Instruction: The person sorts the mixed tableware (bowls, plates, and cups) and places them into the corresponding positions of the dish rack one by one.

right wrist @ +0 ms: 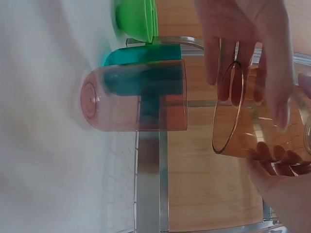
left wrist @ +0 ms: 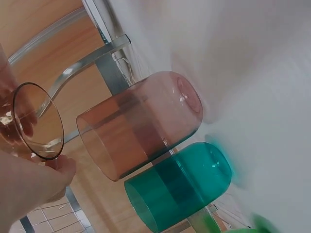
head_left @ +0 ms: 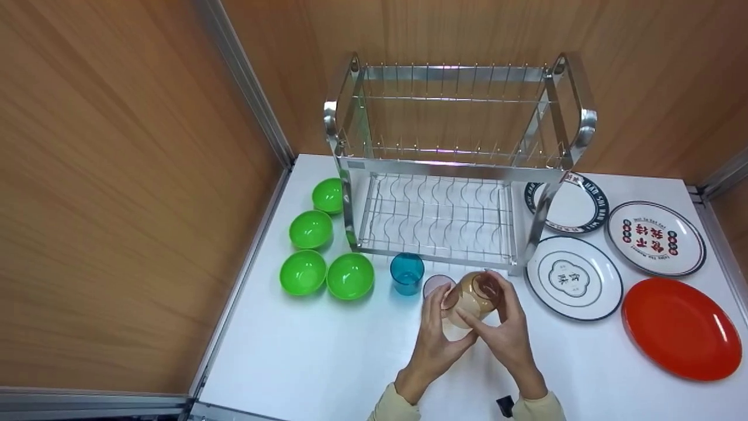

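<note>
Taking the amber cup as the clock's centre, four green bowls sit well off toward 9 to 10 o'clock, left of the rack. Nearer on that side, the blue cup stands upright on the table, and the pink cup stands upright just beside it, by your left fingertips.

Your left hand comes in from 7 o'clock, its fingers pointing toward 12 along the cup's near-left side and its thumb set apart toward 2; the grip is spread to the cup's width and holds its mouth end. The amber cup is between your hands, raised clear of the table and tilted, mouth downward toward 8 o'clock, base toward 2.

Your right hand comes in from 5 o'clock, fingers wrapped round the base end, thumb laid across the near side toward 10; it too is spread only as wide as the cup.

Three white plates lie from 1 to 3 o'clock, and the red plate lies farther right, just past 3.
</note>
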The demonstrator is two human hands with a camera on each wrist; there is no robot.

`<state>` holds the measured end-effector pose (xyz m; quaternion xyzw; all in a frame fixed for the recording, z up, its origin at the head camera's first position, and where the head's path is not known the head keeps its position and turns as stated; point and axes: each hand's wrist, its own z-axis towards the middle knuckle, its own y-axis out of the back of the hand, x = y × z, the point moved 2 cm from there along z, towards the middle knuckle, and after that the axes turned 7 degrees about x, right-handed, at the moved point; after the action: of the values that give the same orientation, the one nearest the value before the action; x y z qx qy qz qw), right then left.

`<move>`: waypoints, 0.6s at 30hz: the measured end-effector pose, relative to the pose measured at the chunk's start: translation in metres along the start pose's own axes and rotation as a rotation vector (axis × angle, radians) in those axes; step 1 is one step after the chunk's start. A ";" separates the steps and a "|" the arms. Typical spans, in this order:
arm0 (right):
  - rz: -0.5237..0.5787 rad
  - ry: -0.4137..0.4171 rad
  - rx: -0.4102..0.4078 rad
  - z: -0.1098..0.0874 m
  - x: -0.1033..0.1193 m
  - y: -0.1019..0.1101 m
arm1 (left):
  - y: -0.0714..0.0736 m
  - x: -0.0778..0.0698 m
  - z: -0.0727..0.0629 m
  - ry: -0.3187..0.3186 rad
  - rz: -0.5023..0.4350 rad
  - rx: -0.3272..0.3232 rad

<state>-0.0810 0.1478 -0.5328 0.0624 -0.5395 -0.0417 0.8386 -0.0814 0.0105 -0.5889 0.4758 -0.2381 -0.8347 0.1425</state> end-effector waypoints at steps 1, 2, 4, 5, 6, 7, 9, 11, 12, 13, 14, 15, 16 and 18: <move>-0.005 0.005 -0.004 0.001 0.000 0.001 | 0.001 0.000 0.000 0.007 0.009 -0.004; -0.009 0.006 -0.005 0.003 0.000 0.002 | 0.003 0.000 0.000 0.013 0.017 -0.008; -0.020 0.002 -0.007 0.006 0.000 0.003 | 0.006 -0.001 0.001 0.026 0.021 -0.009; -0.022 -0.004 -0.008 0.007 -0.001 0.004 | 0.008 0.000 0.001 0.032 0.019 -0.012; -0.024 -0.006 -0.010 0.009 -0.001 0.005 | 0.010 0.000 0.002 0.035 0.019 -0.018; -0.024 -0.005 -0.012 0.011 -0.002 0.007 | 0.012 0.000 0.002 0.040 0.018 -0.025; -0.020 0.002 -0.018 0.015 -0.005 0.009 | 0.015 0.002 0.002 0.046 0.006 -0.045; -0.013 0.011 -0.025 0.018 -0.006 0.012 | 0.018 0.003 0.001 0.051 0.001 -0.070; -0.015 0.017 -0.028 0.020 -0.007 0.014 | 0.019 0.004 0.001 0.054 0.001 -0.080; -0.014 0.017 -0.034 0.022 -0.009 0.015 | 0.021 0.005 0.000 0.058 0.003 -0.088; -0.012 0.014 -0.039 0.024 -0.012 0.017 | 0.022 0.007 0.000 0.063 0.005 -0.096; -0.015 0.008 -0.044 0.026 -0.014 0.018 | 0.023 0.008 -0.001 0.070 0.010 -0.102; -0.020 0.003 -0.050 0.027 -0.018 0.019 | 0.024 0.009 -0.001 0.079 0.014 -0.107; -0.029 -0.011 -0.062 0.030 -0.028 0.022 | 0.026 0.012 -0.003 0.104 0.018 -0.112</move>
<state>-0.1199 0.1716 -0.5422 0.0441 -0.5417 -0.0708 0.8364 -0.0847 -0.0176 -0.5852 0.5075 -0.1876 -0.8196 0.1885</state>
